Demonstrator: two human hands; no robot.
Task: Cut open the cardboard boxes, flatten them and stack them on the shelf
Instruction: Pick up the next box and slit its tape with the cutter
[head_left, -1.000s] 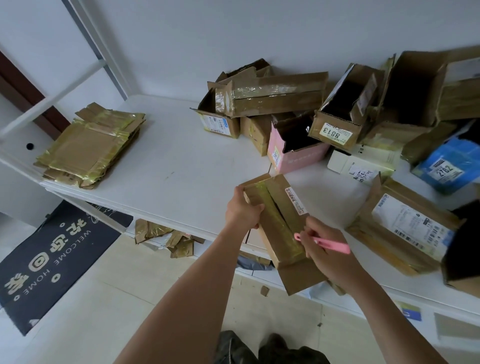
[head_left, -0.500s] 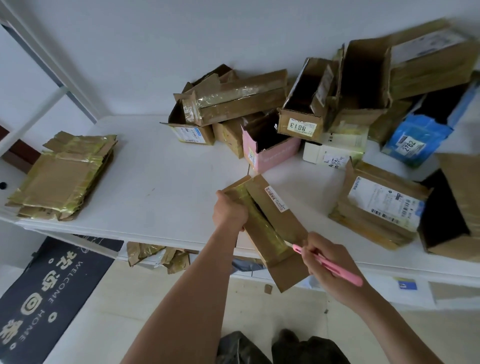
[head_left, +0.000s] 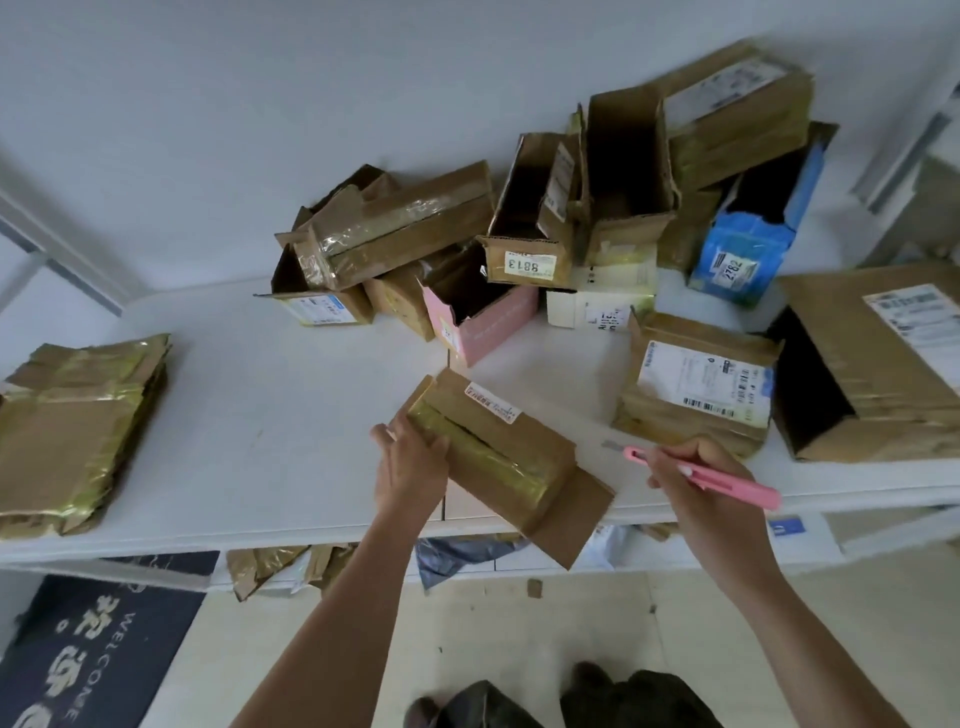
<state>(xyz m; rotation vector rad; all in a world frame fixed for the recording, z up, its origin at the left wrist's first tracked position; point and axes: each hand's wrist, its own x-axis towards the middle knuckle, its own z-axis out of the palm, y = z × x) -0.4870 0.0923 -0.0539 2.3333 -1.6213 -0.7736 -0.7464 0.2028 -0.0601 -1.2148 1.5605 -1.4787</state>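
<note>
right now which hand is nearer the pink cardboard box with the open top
Left. The left hand grips a taped brown box just below the pink cardboard box; the right hand is farther off to the right, holding a pink cutter.

Right hand (head_left: 698, 480) lifted pink cutter (head_left: 701, 475) off taped box (head_left: 498, 452), now well right of it.

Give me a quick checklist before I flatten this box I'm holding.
1. Left hand grips the taped box: ok.
2. Pink utility knife off the box, in right hand: ok.
3. Blade retracted: not ok, the tip shows.
4. Tape fully cut along the seam: cannot tell.
5. Box fully on the white table: not ok, one flap overhangs the edge.
6. Flattened stack at far left can take another: ok.
</note>
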